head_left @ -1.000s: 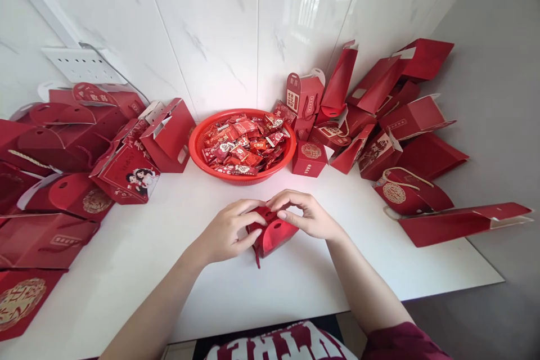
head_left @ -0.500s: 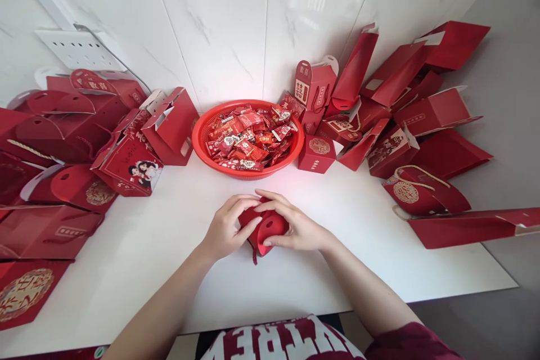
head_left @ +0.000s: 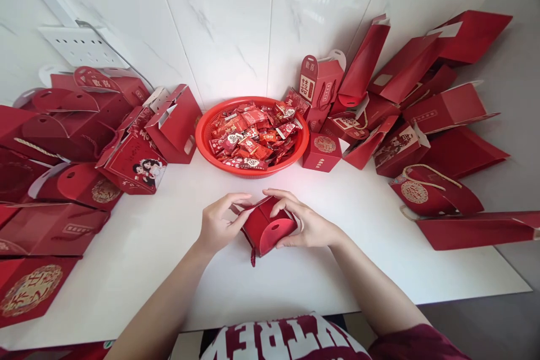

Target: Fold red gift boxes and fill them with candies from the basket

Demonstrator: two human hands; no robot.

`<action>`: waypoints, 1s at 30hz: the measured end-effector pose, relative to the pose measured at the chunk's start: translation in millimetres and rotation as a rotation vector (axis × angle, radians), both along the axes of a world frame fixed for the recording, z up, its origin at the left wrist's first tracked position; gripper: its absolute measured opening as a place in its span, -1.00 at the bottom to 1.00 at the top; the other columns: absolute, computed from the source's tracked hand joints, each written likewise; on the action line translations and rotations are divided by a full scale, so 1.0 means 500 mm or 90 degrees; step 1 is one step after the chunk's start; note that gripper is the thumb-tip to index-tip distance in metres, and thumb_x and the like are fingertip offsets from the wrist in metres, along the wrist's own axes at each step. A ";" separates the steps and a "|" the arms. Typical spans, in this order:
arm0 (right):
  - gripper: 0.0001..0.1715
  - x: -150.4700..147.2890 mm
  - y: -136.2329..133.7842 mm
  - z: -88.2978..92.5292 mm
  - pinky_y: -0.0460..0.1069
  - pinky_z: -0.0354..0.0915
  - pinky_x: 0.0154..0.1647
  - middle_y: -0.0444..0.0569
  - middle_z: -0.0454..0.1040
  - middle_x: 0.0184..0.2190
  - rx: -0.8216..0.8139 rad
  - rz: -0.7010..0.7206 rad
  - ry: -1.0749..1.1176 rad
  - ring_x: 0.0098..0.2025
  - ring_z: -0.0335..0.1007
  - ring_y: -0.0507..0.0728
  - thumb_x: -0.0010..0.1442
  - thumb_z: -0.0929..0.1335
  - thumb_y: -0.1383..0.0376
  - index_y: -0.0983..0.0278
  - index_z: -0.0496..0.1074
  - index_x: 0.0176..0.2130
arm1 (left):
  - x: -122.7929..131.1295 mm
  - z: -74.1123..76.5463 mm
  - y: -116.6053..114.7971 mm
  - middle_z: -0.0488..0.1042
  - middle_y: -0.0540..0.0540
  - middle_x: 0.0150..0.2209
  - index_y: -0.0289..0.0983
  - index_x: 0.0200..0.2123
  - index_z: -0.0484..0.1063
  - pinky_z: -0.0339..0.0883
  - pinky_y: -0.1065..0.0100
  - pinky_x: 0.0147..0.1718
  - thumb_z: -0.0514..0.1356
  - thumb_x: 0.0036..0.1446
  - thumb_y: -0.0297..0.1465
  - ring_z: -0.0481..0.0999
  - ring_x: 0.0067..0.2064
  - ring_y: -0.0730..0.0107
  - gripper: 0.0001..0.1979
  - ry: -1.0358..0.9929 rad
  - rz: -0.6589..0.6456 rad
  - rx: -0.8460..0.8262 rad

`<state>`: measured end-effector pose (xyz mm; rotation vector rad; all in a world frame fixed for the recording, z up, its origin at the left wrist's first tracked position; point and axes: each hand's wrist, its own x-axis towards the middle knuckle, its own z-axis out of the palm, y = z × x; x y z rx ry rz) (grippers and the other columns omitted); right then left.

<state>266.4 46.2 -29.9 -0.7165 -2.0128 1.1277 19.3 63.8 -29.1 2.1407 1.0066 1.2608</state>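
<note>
The small red cardboard box [head_left: 262, 226] has been uncovered further, its top exposed. It is gripped by the right hand [head_left: 313, 228]; any grip by the left hand [head_left: 217, 227] cannot be told.

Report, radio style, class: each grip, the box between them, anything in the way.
Left grip at left edge of red box; right grip curled around its right end. Box on white table. Red basket beyond, not in the way.

On a table [head_left: 177, 287], a box [head_left: 257, 228] sits between a person's left hand [head_left: 219, 222] and right hand [head_left: 312, 225]. Behind it stands a basket [head_left: 202, 147] with packets [head_left: 253, 135] in it. Other boxes [head_left: 63, 140] crowd the table's left side, further boxes [head_left: 447, 107] its right. A wall [head_left: 228, 11] rises behind.
</note>
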 end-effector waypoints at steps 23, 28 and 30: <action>-0.75 -0.008 0.002 0.008 0.22 -0.12 0.45 -0.04 0.12 0.38 0.044 0.126 -0.120 0.46 -0.23 0.25 0.26 0.41 0.17 0.19 0.58 -0.08 | -0.020 -0.007 0.028 0.46 -0.08 0.17 -0.18 0.18 0.42 0.41 0.16 0.14 -0.03 0.40 -0.20 0.49 0.17 0.16 -0.57 0.113 -0.130 -0.356; -0.87 -0.025 0.000 -0.020 0.24 0.10 0.36 0.02 0.38 0.21 0.123 0.016 -0.084 0.36 0.06 0.26 0.25 0.42 0.22 0.18 0.60 -0.24 | -0.003 -0.011 0.016 0.58 -0.09 0.02 -0.21 0.01 0.55 0.42 0.22 0.08 0.05 0.37 -0.27 0.56 0.05 0.22 -0.67 0.055 -0.019 -0.219; -0.86 -0.027 0.000 -0.028 0.24 0.14 0.33 0.03 0.39 0.19 0.152 -0.016 -0.082 0.34 0.09 0.27 0.26 0.41 0.21 0.18 0.60 -0.23 | 0.001 -0.004 0.010 0.52 -0.10 0.10 -0.19 0.10 0.47 0.29 0.13 0.21 0.04 0.37 -0.29 0.49 0.14 0.21 -0.66 0.095 -0.026 -0.121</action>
